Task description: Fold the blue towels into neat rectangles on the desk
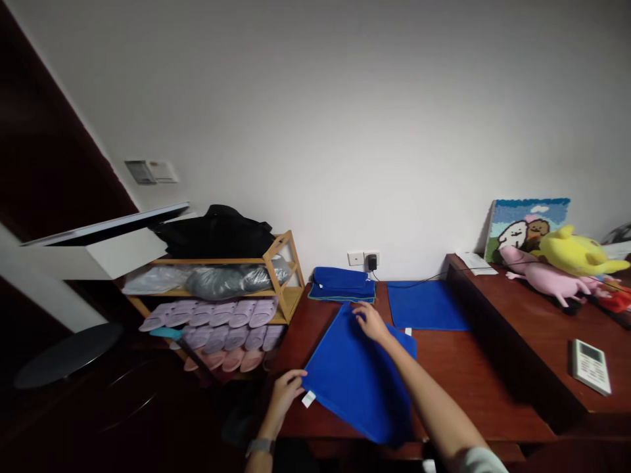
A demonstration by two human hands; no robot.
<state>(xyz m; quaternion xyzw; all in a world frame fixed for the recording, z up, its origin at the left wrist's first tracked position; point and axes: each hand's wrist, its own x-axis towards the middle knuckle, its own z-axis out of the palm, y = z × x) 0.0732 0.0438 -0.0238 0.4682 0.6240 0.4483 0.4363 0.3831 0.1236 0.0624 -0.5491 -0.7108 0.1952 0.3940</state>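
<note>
A blue cloth [355, 374] with a white tag [308, 399] lies at a slant on the brown table, its near corner at the front edge. My left hand [286, 394], a grey band on its wrist, pinches the cloth's left corner beside the tag. At the far corner, my right hand [371, 322] has its curled fingers on the fabric. The right forearm crosses over the cloth's right side. Behind to the right, another blue cloth [426, 305] is spread flat. Folded blue cloths [341, 284] are stacked against the wall.
A wooden rack [283, 276] with slippers [236, 314] and a black bag [217, 233] stands left of the table [473, 374]. A plugged-in adapter [373, 262] trails a cable along the wall. Plush toys [552, 279] and a white calculator-like device [591, 366] rest on the raised surface at right.
</note>
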